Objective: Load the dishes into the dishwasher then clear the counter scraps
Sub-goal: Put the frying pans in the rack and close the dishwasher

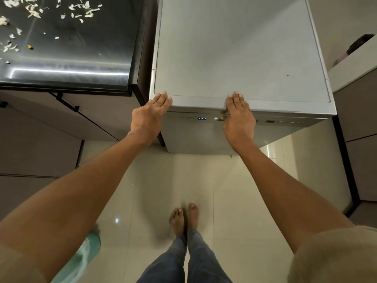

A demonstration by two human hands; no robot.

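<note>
Nearest the camera, two bare feet (pixel 184 219) are seen standing close together on a pale, glossy tiled floor (pixel 234 201), with blue jeans above them. Open floor is seen between the feet and the dishwasher (pixel 234 48) and to the right of the feet. At the lower left, a pale green bin with a liner (pixel 85 256) is partly hidden under the left forearm.

Both arms are stretched forward and slightly apart. The left hand (pixel 150 117) is laid over the front left corner of the dishwasher, its fingers straight and together, fingertips resting on the top surface and the palm against the upper front edge. The right hand (pixel 239 115) is placed the same way near the middle of the front edge, fingers straight and flat on the top, the thumb lying against the control strip. Nothing is gripped by either hand; both are pressed flat.

The dishwasher is seen as a grey box standing on the floor, with its door closed and upright, facing the person. A small display (pixel 202 118) showing 130 is lit on the front strip between the hands. Its long axis in the picture runs away from the person.

To its left, separated by a narrow dark gap, a black glossy counter (pixel 81 68) is set over brown cabinets (pixel 30 139). Pale scraps (pixel 34 12) are scattered over the far left part of the counter. To the right, another cabinet (pixel 355 111) stands close beside the machine.
</note>
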